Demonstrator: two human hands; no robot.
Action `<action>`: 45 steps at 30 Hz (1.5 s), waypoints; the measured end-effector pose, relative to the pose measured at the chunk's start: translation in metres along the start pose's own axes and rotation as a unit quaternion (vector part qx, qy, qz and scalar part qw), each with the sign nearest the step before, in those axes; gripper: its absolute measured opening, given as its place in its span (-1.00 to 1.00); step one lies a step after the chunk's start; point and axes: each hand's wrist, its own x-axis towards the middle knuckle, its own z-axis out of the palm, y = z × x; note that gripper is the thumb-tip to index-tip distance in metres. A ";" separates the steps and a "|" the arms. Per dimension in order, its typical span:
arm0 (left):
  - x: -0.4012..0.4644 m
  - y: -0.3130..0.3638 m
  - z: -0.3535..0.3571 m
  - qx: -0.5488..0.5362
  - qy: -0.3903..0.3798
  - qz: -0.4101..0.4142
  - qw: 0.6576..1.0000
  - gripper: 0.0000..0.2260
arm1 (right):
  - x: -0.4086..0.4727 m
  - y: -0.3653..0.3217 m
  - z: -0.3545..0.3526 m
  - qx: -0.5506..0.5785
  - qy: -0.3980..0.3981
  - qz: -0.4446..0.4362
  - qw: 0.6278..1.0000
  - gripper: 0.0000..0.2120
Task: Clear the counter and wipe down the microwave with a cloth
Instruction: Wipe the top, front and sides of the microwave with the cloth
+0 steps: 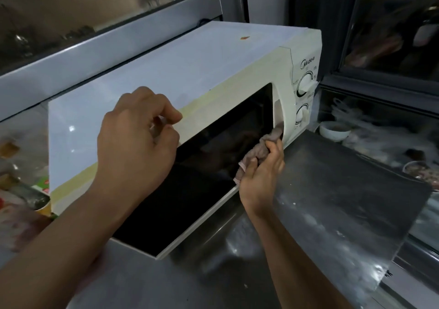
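Head view: a person's right hand [261,173] bunches a pinkish cloth [259,152] and presses it into the recessed door handle [278,116] of a white microwave [180,71], at the lower right corner of its dark door [202,166]. The right fingers [273,148] are curled and clamped on the cloth. The left hand [137,137] rests on the top front edge of the microwave, fingers loosely curled, the thumb and forefinger near each other and holding nothing that can be seen.

The microwave stands on the steel table [320,201], just in front of a window frame [107,49]. Its long axis runs from lower left to upper right of the view, its door faces the person and somewhat to the right, and the 2 dials [305,84] sit at the far right end. The cloth hangs roughly upright, its lower end trailing down past the palm.

Judged from here, the main risk is that a firm push into the handle recess catches the door and swings it open, or shoves the microwave along the smooth table; the left hand appears placed to steady it. A stray sweep of the cloth could also turn the lower dial [299,115], which is just beside the handle. A small bowl [334,130] and other dishes lie near the far right, beyond the table edge, and an elbow swung wide could reach them. A small orange speck [244,38] on the top looks not yet wiped.
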 end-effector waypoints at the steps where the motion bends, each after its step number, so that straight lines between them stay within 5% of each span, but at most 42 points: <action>1: 0.000 0.000 0.000 -0.001 0.001 -0.005 1.000 -0.82 | -0.001 0.001 0.000 -0.002 0.001 0.004 1.000 -0.51; 10: -0.001 0.003 0.000 -0.001 0.003 -0.017 1.000 -0.83 | -0.035 0.007 0.006 0.022 -0.028 0.079 0.996 -0.54; 18: -0.003 0.003 -0.004 0.002 -0.015 0.002 1.000 -0.81 | -0.039 0.014 -0.003 0.014 -0.071 0.044 0.996 -0.50; 23: -0.014 -0.005 -0.012 0.034 -0.055 0.057 0.996 -0.72 | -0.002 0.008 -0.009 0.051 -0.104 0.147 0.982 -0.41; 32: -0.034 -0.017 -0.024 0.079 -0.037 0.064 0.994 -0.65 | -0.017 -0.072 -0.002 0.000 0.009 -0.082 0.997 -0.43; 39: -0.036 -0.018 -0.022 0.063 -0.022 0.059 0.996 -0.65 | -0.038 -0.016 -0.011 -0.030 -0.099 0.056 0.993 -0.31; 45: -0.036 -0.016 -0.022 0.061 -0.016 0.049 0.997 -0.65 | -0.032 -0.045 -0.012 -0.011 -0.091 -0.016 0.996 -0.30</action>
